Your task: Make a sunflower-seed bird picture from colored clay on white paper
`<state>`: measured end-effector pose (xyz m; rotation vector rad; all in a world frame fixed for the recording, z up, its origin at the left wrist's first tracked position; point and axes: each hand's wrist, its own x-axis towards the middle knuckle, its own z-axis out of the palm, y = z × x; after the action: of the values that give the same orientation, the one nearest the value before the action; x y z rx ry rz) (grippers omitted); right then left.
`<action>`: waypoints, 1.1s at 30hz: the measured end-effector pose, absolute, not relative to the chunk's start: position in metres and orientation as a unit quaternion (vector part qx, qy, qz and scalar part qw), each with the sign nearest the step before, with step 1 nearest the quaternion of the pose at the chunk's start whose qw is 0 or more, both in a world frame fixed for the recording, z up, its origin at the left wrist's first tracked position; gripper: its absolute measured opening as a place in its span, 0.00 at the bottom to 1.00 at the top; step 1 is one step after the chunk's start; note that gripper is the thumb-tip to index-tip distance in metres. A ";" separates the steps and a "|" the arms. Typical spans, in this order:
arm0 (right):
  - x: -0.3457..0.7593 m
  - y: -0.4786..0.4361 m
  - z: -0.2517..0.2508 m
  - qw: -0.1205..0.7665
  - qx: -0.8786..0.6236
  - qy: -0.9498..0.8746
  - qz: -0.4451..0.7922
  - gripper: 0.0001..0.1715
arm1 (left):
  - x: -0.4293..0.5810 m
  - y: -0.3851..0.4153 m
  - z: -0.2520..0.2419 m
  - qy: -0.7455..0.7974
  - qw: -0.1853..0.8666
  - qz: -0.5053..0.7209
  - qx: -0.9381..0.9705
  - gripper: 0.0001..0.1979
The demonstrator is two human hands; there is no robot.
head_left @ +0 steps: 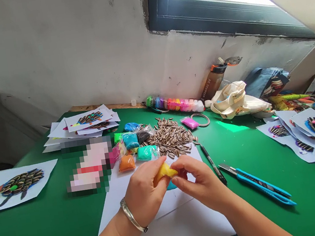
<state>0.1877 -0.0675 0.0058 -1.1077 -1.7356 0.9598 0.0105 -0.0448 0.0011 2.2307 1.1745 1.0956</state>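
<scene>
Head view: the left hand (143,193) and right hand (199,180) grasp soft yellow clay (165,171) above white paper (176,225).

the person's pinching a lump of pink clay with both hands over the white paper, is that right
No, the head view shows the clay lump is yellow, not pink. The left hand and right hand do pinch it over the white paper.

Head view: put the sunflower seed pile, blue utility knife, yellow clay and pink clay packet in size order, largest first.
1. Sunflower seed pile
2. Blue utility knife
Unsure: yellow clay and pink clay packet look alike; the clay, between left hand and right hand, sits nearer the camera.
</scene>
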 end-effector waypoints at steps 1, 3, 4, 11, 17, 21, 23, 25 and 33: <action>0.188 -0.067 0.006 0.421 -0.438 -0.697 0.380 0.07 | 0.011 -0.045 0.001 0.416 0.198 0.390 0.798 0.20; 0.189 -0.067 0.007 0.419 -0.440 -0.698 0.379 0.04 | 0.011 -0.045 0.002 0.407 0.207 0.387 0.801 0.20; 0.189 -0.067 0.008 0.419 -0.445 -0.692 0.384 0.04 | 0.011 -0.045 0.002 0.402 0.214 0.384 0.803 0.21; 0.187 -0.070 0.011 0.399 -0.493 -0.646 0.424 0.04 | 0.011 -0.045 0.000 0.368 0.236 0.366 0.821 0.20; 0.188 -0.068 0.007 0.420 -0.480 -0.609 0.471 0.07 | 0.010 -0.045 0.000 0.384 0.233 0.370 0.813 0.17; 0.189 -0.068 0.008 0.418 -0.472 -0.612 0.478 0.09 | 0.011 -0.045 0.002 0.378 0.230 0.373 0.815 0.16; 0.190 -0.068 0.009 0.413 -0.473 -0.598 0.498 0.09 | 0.011 -0.045 0.002 0.372 0.230 0.374 0.818 0.16; 0.191 -0.067 0.009 0.415 -0.468 -0.555 0.548 0.10 | 0.011 -0.045 0.002 0.370 0.231 0.374 0.819 0.17; 0.194 -0.061 0.006 0.436 -0.433 -0.413 0.672 0.13 | 0.011 -0.046 0.001 0.374 0.246 0.368 0.815 0.17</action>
<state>0.1937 -0.0613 0.0062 -1.0769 -1.0278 1.6731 0.0105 -0.0456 0.0009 2.2244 1.0195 1.0034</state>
